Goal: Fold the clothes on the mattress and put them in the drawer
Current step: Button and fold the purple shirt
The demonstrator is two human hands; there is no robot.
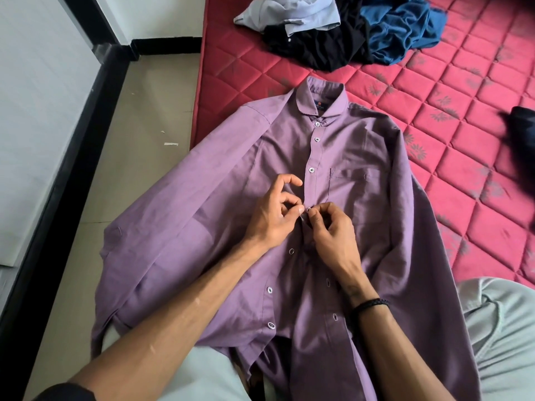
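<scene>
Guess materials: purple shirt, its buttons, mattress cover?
Purple shirt: thin woven cloth, likely cotton or a blend; matte, with soft creases. Buttons: small, pale and glossy, probably plastic. Mattress cover: red quilted fabric with a slight sheen, diamond stitching and a flower print; looks synthetic, though not certain.

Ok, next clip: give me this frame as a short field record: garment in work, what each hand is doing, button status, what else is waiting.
garment: purple shirt, spread face up, its left side hanging off the mattress edge
surface: red quilted mattress
left hand: pinches the placket at mid-chest
right hand: pinches the opposite edge at the same spot
buttons: top three fastened; the ones below the hands are open
waiting: pile of clothes in light blue, black and teal, unfolded, beyond the collar
drawer: not in view
</scene>
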